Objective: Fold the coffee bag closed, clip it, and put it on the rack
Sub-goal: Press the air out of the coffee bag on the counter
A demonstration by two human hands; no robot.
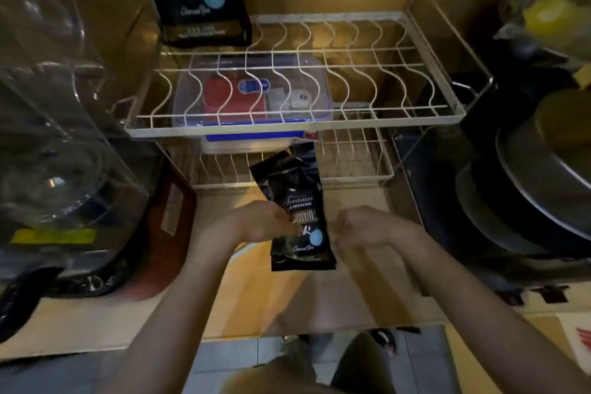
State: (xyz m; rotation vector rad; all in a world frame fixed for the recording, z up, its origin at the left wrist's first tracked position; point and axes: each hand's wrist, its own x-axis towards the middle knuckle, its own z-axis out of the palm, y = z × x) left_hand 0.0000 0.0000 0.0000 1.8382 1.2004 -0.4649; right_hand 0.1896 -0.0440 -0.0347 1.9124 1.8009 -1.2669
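Centre of the frame: the coffee bag (299, 217) stands up off the tabletop (256, 291), tilted a little, its crumpled top leaning toward the lower tier of the rack (294, 129). The left hand (268, 221) has it by the left edge, fingers (289, 227) pinching the bag about halfway up. The right hand (358, 229) sits just beside the bag's right edge, fingers curled in loosely; whether they touch the bag or hold anything small, I cannot tell.

So this is the folding step, by my reading, and barely begun. The top of the bag is rumpled and open-looking, not rolled down, and no clip shows anywhere on it or on the tabletop nearby.

The next move calls for both hands at the top: flatten the mouth, press out the air, turn it down in a neat fold and hold that crease firmly, because stiff foil like this will likely spring back. Then a clip has to be found.

Up in the upper left, a 2nd bag (198, 0) already stands at the back corner of the rack, and the wire shelf beside it lies free.
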